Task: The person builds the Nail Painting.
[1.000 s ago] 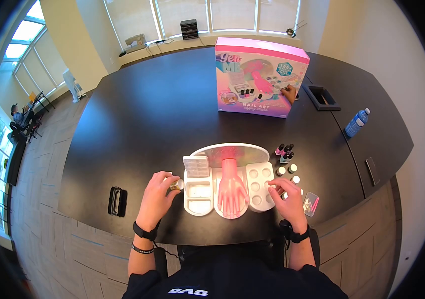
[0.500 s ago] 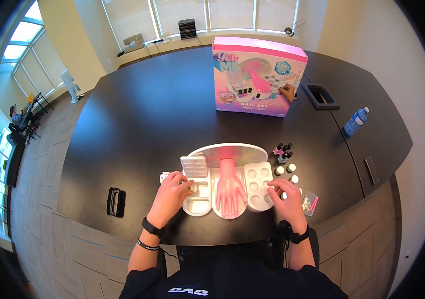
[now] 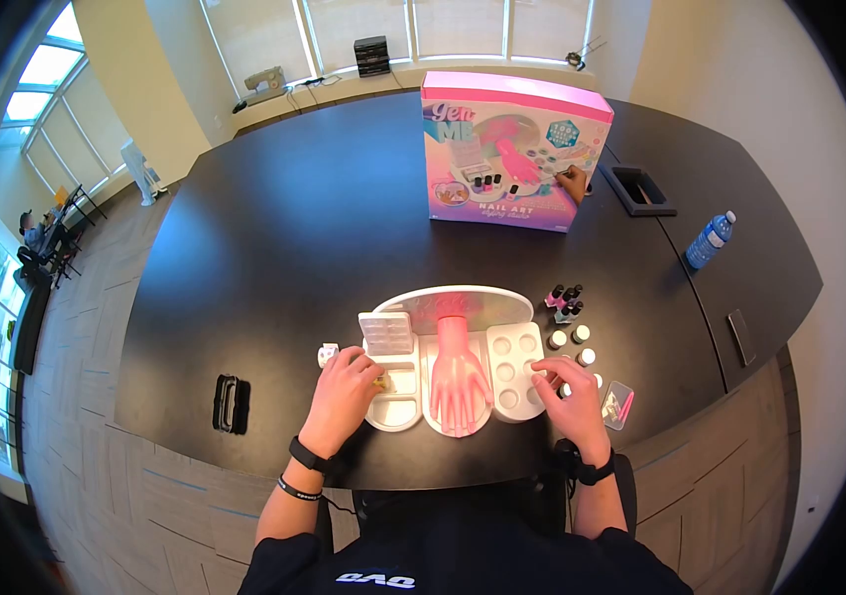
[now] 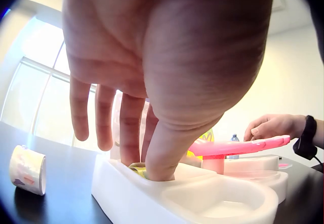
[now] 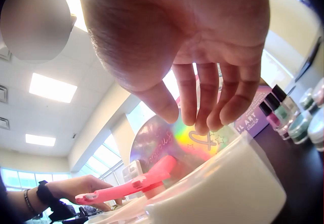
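My left hand (image 3: pixel 344 389) reaches into the upper compartment of the white tray's left section (image 3: pixel 395 409); in the left wrist view its thumb and fingertips pinch a small yellowish roll (image 4: pixel 137 170), mostly hidden. My right hand (image 3: pixel 572 392), holding nothing, hovers by the right edge of the section with round wells (image 3: pixel 532 342), its fingers loosely bent in the right wrist view. Between the hands a pink model hand (image 3: pixel 459 377) lies palm down over the middle section, before an upright iridescent backboard (image 3: pixel 502 303). A white patterned roll (image 4: pixel 28 170) stands left of the tray.
Nail polish bottles (image 3: pixel 569 313), small white-lidded jars (image 3: pixel 581 334) and a clear box with pink items (image 3: pixel 625 397) sit at the right. Behind stand a large pink box (image 3: pixel 502 203) and a water bottle (image 3: pixel 709 241). A black holder (image 3: pixel 232 404) lies far left.
My left hand has moved right from beside the tray into its left section, carrying the small roll down with it. The patterned roll is now uncovered. My right hand has stayed nearly still.
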`<action>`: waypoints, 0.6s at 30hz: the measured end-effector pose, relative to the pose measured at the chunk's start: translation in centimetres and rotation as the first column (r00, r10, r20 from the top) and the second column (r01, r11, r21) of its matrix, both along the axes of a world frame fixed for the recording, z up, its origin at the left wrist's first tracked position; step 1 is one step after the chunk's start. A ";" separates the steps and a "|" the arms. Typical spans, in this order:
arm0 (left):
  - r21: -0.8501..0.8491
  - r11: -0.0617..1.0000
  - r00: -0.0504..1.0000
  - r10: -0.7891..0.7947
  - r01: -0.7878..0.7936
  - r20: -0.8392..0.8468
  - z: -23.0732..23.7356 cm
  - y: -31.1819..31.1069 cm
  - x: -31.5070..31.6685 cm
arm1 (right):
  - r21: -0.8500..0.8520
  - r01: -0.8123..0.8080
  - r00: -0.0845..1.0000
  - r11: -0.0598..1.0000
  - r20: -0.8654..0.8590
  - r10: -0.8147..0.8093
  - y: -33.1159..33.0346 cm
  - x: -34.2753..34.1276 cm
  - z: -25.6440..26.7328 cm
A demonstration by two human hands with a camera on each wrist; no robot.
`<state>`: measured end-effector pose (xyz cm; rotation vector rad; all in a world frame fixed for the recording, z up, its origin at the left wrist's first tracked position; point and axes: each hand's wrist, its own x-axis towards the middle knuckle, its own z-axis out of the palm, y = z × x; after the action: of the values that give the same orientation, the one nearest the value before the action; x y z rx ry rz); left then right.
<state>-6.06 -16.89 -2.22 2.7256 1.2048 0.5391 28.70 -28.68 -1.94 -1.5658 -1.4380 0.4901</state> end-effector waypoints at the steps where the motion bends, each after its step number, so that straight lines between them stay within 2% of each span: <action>1: -0.001 1.000 1.000 -0.001 0.001 0.001 0.1 0.0 0.0 | -0.001 0.001 1.000 1.000 0.001 -0.001 0.0 0.0 0.1; 18: 0.017 0.999 0.999 0.029 -0.029 0.036 0.5 -0.5 0.0 | 0.006 0.011 1.000 1.000 0.026 -0.011 -0.2 0.0 0.0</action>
<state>-6.08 -17.36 -1.72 2.7046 1.2389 0.6020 28.72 -28.91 -1.98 -1.5801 -1.4488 0.4606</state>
